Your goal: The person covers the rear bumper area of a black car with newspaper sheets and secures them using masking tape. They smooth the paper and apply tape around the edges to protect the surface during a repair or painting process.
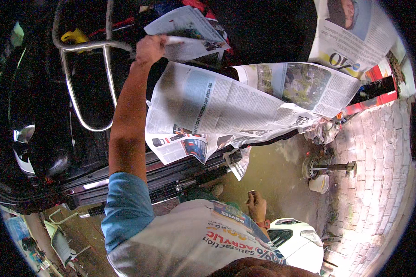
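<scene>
My left arm reaches forward over a dark vehicle, and my left hand (150, 49) is closed at the edge of a folded newspaper sheet (189, 27). Larger newspaper sheets (203, 99) drape over the dark surface to the right of the arm, their lower edges hanging loose and crumpled. Another newspaper page (351, 41) covers the far right. Low beside my body, my right hand (257, 206) has its fingers curled; what they hold, if anything, is too small to tell. A red band circles that wrist.
A bent metal tube frame (86, 46) stands left of my arm, with something yellow (75, 36) behind it. Below the sheets runs a dark side step (164, 193). To the right are a wheel hub on a shaft (313, 167), a white bucket (319, 183), a brick wall (374, 171) and a white car (298, 244).
</scene>
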Action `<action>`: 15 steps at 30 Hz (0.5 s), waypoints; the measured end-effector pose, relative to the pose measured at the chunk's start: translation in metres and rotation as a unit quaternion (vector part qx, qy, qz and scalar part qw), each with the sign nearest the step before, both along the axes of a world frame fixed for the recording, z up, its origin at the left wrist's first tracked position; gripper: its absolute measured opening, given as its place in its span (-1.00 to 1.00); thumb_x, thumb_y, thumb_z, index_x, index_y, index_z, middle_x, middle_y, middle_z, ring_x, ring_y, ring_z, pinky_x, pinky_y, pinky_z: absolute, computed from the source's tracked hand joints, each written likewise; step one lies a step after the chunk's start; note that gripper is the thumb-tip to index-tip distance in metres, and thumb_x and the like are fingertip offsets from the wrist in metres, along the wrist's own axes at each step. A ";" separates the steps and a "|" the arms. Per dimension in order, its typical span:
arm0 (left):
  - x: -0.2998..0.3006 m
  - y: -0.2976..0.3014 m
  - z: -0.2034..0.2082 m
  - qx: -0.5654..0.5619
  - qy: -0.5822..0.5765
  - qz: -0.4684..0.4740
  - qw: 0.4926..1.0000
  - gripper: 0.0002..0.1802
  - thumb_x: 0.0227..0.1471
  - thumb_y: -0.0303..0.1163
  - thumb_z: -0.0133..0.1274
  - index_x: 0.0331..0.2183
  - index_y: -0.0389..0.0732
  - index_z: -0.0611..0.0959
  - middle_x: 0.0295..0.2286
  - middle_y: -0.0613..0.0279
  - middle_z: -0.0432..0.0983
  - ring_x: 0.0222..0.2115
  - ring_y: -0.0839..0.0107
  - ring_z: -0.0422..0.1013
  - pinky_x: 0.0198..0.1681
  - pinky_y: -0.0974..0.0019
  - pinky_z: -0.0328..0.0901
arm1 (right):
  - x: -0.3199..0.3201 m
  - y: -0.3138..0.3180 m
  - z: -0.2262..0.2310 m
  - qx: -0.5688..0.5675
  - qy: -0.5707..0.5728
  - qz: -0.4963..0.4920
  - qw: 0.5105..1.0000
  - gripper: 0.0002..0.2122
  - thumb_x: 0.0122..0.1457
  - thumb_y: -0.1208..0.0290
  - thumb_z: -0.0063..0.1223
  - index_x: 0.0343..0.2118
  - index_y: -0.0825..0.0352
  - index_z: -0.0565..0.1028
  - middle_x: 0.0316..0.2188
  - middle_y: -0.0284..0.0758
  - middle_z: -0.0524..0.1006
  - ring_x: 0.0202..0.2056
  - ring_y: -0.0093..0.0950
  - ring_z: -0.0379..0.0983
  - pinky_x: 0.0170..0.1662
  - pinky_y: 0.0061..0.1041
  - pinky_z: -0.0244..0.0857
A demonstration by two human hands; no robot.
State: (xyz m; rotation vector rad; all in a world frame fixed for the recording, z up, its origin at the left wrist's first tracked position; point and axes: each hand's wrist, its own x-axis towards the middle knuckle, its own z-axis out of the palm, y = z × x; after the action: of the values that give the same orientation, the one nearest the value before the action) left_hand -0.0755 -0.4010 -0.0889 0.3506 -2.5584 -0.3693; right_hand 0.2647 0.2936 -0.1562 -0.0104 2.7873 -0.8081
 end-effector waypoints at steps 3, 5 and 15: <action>-0.013 -0.017 0.043 0.004 0.104 0.168 0.980 -0.66 0.30 -0.07 0.15 -0.08 -0.06 0.78 -0.31 -0.18 0.76 -0.24 -0.23 0.70 -0.14 -0.23 0.59 | 0.005 0.005 -0.007 -0.002 0.018 0.007 1.000 -0.83 0.49 0.27 0.13 -0.12 0.25 0.64 -0.49 -0.13 0.70 -0.46 -0.06 0.68 -0.38 -0.09 0.49; -0.012 -0.018 0.072 0.035 0.216 0.171 0.961 -0.65 0.34 -0.07 0.10 -0.12 -0.14 0.74 -0.32 -0.24 0.74 -0.23 -0.26 0.69 -0.12 -0.26 0.56 | 0.014 0.005 -0.003 0.003 0.016 0.001 1.000 -0.83 0.49 0.27 0.14 -0.11 0.25 0.63 -0.50 -0.12 0.69 -0.46 -0.07 0.69 -0.38 -0.09 0.49; 0.024 -0.044 0.065 -0.023 0.086 0.073 0.993 -0.78 0.18 -0.31 0.25 -0.12 0.09 0.80 -0.31 -0.12 0.74 -0.18 -0.18 0.68 -0.08 -0.19 0.56 | 0.009 -0.003 -0.004 -0.021 0.023 0.009 0.999 -0.85 0.48 0.29 0.16 -0.12 0.25 0.62 -0.49 -0.10 0.69 -0.44 -0.04 0.69 -0.35 -0.11 0.49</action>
State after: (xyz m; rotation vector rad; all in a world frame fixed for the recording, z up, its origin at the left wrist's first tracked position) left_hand -0.0514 -0.4446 -0.0235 0.4651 -2.3523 -0.2738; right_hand 0.2739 0.2904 -0.1605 -0.0622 2.8086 -0.8718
